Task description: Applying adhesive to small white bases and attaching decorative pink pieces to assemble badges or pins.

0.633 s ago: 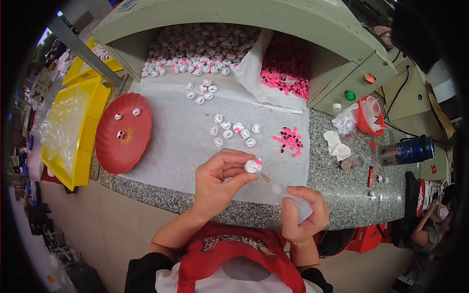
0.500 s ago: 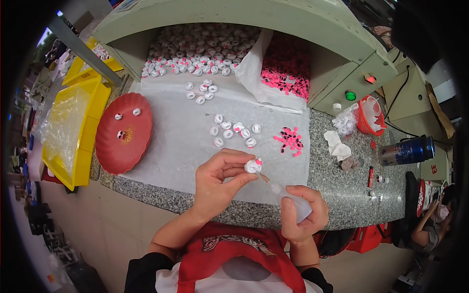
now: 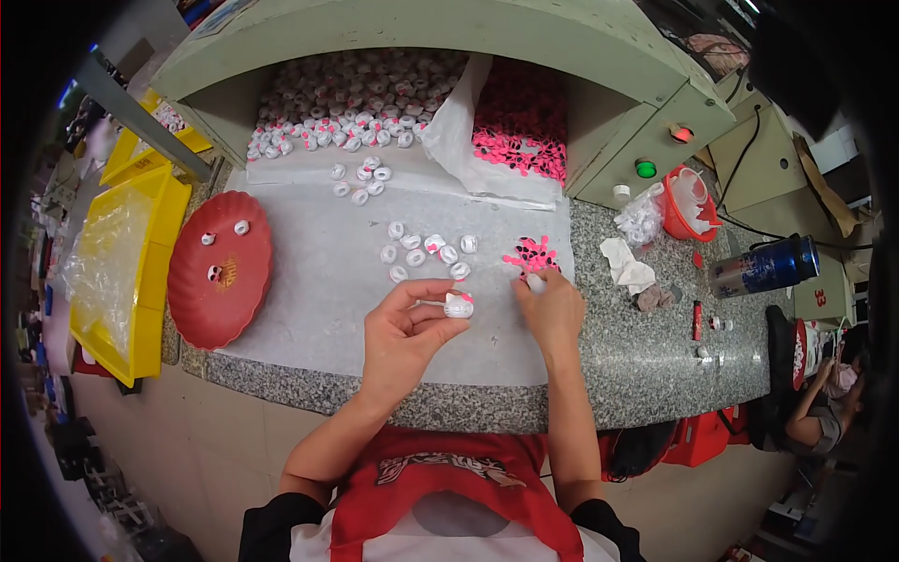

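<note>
Between the thumb and fingers of my left hand is a small white rounded piece with a pink spot on top. My right hand is closed at the near edge of a little pile of pink and black pieces. A whitish squeeze bottle shows only in part at its fingers, the rest covered by the hand. Whether those fingers also touch a pink piece I cannot tell. Several loose white pieces lie beyond my left hand on a white sheet.
A pale green cabinet arches over heaps of white pieces and pink pieces. At left are a red scalloped dish and a yellow tray. A red basket and blue can stand right.
The bottle's tip was at the white piece; my right hand has since moved away to the pink pile. My left hand still holds the white piece, now turned. The whole view has shifted slightly.
</note>
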`<state>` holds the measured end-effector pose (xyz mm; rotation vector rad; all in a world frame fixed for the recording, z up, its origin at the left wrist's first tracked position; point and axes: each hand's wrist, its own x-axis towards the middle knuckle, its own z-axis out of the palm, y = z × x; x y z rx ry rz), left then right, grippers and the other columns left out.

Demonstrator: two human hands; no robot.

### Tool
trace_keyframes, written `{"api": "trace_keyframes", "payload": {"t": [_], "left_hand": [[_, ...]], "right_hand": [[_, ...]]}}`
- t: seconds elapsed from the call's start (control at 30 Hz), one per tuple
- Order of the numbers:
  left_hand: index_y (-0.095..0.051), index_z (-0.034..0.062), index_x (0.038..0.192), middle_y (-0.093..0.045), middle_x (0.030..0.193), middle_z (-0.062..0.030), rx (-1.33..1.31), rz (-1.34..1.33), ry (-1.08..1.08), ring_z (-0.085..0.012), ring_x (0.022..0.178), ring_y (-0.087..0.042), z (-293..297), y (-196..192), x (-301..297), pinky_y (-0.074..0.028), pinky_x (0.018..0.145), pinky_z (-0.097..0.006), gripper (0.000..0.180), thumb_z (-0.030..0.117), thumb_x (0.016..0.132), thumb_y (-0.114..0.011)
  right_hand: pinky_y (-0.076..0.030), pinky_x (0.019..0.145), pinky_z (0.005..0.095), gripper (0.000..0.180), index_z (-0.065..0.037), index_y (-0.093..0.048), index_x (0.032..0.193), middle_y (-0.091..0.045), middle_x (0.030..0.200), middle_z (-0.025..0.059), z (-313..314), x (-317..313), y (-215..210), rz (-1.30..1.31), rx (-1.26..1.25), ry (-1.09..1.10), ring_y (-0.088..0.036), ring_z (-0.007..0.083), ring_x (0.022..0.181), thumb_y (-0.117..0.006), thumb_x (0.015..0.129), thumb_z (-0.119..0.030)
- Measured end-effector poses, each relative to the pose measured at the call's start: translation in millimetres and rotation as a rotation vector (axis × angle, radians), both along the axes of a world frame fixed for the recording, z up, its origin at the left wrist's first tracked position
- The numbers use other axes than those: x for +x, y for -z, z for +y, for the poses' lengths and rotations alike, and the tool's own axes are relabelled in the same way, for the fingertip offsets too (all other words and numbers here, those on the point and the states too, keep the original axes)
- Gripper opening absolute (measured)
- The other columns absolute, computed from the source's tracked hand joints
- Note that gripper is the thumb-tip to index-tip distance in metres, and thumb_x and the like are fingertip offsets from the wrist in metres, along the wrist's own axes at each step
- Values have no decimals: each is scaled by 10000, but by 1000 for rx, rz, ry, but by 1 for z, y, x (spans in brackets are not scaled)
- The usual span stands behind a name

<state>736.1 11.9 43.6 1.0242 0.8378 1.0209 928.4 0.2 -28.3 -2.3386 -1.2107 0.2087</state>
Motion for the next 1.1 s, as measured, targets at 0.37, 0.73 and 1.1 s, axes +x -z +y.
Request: {"api": "trace_keyframes", "payload": {"t": [0.37,0.73,1.1], "left_hand": [[-517,-54,1048,-614,952,-142,-1,22,32,-174,873,-614,-1,0,5,-505,767,-259,334,-110,732,-607],[-549,-28,1014,-512,1039,-99,188,-65,5,-172,941,-583,-6,1,4,-513,799,-258,298,-140,739,-573],[-580,-28,1021,-517,1092,-134,294,18,85,-184,973,-564,-7,-9,-3,-508,835,-273,298,-125,740,-583]], "right_hand": [[-437,478,201,170,28,-625,863,-614,747,72,-25,-18,-82,1333,345,-211,-560,100,596,-669,705,-18],[-442,482,203,144,39,-620,802,-618,750,92,-34,-54,-107,1102,342,-303,-553,105,588,-694,680,31],[-437,479,201,142,5,-571,724,-590,726,77,-35,-51,-91,1207,373,-244,-548,100,611,-704,679,24]]}}
